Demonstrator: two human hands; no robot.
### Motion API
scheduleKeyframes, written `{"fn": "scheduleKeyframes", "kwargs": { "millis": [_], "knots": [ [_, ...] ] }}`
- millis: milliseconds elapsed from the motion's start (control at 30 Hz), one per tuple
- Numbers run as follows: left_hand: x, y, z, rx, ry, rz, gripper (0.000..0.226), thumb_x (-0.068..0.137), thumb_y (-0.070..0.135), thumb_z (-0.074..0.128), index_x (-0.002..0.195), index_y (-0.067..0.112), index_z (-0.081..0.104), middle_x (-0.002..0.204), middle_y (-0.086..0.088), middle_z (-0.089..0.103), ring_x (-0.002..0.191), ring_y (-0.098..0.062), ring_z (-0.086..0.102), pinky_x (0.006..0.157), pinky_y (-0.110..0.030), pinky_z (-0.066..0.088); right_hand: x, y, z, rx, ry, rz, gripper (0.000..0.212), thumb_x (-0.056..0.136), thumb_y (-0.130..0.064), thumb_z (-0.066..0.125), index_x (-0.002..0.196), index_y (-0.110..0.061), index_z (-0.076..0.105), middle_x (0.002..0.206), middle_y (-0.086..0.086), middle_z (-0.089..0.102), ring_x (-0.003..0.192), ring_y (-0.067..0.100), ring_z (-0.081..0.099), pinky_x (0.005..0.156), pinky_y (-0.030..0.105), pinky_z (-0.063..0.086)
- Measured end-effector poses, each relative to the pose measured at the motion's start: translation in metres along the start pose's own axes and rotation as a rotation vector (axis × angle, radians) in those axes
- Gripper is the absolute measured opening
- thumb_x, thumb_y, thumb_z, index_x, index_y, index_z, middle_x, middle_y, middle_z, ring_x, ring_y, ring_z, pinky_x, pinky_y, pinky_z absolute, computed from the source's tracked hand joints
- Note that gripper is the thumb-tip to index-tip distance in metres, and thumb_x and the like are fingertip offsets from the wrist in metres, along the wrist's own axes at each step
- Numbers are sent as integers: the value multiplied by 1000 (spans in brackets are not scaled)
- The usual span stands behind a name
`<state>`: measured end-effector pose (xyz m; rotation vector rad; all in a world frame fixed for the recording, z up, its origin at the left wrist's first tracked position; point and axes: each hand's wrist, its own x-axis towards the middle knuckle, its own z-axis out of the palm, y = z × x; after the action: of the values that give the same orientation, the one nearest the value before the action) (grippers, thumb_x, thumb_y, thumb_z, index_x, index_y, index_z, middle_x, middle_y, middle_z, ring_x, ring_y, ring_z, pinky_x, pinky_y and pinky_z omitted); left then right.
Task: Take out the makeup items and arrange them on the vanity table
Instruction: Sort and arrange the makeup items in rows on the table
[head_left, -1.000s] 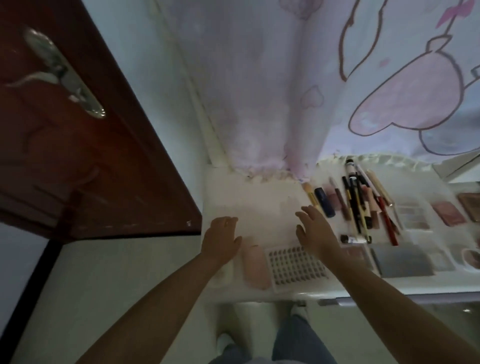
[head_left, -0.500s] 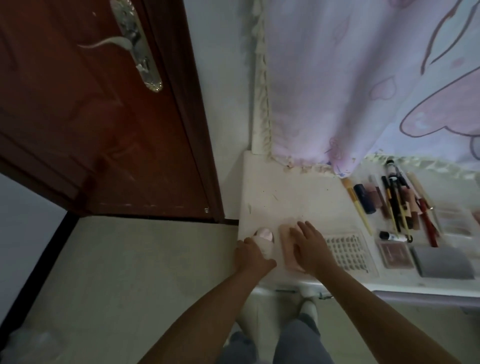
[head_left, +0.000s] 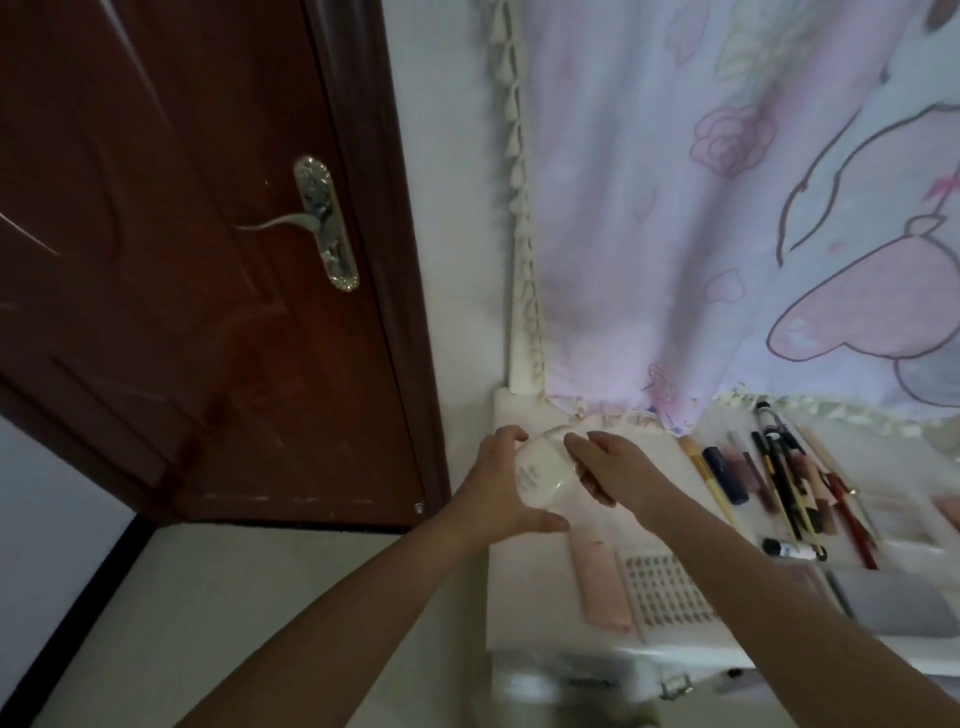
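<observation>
— So where is the white bottle (head_left: 543, 475)?

— Lifted over the vanity table's (head_left: 524, 618) back-left corner, gripped between both hands: left hand (head_left: 498, 493) curled round its side, right hand (head_left: 610, 467) wrapped round the far side.

— Advice?

— Lower it upright onto bare tabletop behind the pink pouch (head_left: 602, 584), away from the edge, then release one hand after the other.

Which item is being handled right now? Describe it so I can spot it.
Find the white vanity table beside the brown door. At its left end, both hands hold a white bottle; it is the only item lifted, unlike the flat pink case below it.
</observation>
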<state>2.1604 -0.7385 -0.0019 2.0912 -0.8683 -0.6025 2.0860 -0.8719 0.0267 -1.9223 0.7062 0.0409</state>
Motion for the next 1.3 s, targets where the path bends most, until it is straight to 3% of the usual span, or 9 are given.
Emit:
{"fn": "scheduleKeyframes", "kwargs": {
  "millis": [200,300,567,833,1000,1100,1167,1233,1300],
  "knots": [
    [-5,55,-43,475,242,250,73,68,35,74,128,13,40,120,-3,41,101,-20,50,80,-25,40,-12,-58,-33,21,92,-49,37,89,-22,39,53,-14,37,28,-8,39,25,6,28,32,14,21],
    [-8,74,-62,640,302,331,72,70,42,70,130,12,44,118,-6,52,104,-21,50,85,-27,37,-15,-79,-40,-51,174,-135,49,96,-34,32,52,-13,38,43,-4,43,40,7,37,43,18,29],
    [-23,124,-118,673,457,463,66,61,32,79,116,1,58,103,-14,62,94,-29,57,81,-32,43,-33,-135,-55,-103,292,-408,46,94,-40,35,60,-10,34,57,6,32,48,16,30,53,27,26],
    [-31,151,-145,738,391,434,66,65,40,75,121,11,55,109,-5,60,100,-22,53,86,-31,42,-42,-153,-61,-30,270,-486,41,94,-38,36,66,-8,40,57,5,31,52,17,29,58,30,27],
    [-35,154,-153,491,354,454,54,61,27,80,111,12,64,96,-3,65,87,-17,59,77,-29,47,-49,-160,-67,-159,354,-628,50,96,-34,36,52,-9,38,49,1,36,47,12,35,48,18,30],
    [-31,151,-156,248,233,423,50,64,13,80,112,9,64,85,12,63,73,5,60,67,-9,49,-52,-164,-75,-203,338,-738,51,95,-31,38,66,8,52,54,8,44,51,14,39,47,13,31],
    [-26,147,-156,39,140,394,31,76,3,68,107,6,64,77,12,61,61,9,61,54,-4,46,-54,-163,-81,-233,305,-823,46,95,-27,40,73,12,55,57,13,49,53,14,43,49,13,32],
    [-22,146,-154,-282,77,331,14,87,-1,50,95,6,59,73,-3,62,52,-4,65,46,-14,49,-54,-164,-88,-236,251,-895,34,93,-21,43,73,0,60,55,3,51,49,5,48,49,8,35],
    [-21,147,-152,-491,24,295,15,92,3,43,89,12,55,74,-10,62,50,-15,66,42,-20,50,-54,-166,-96,-166,144,-904,21,92,-17,45,79,-22,61,55,-10,51,43,-1,50,45,5,35]
  ]
}}
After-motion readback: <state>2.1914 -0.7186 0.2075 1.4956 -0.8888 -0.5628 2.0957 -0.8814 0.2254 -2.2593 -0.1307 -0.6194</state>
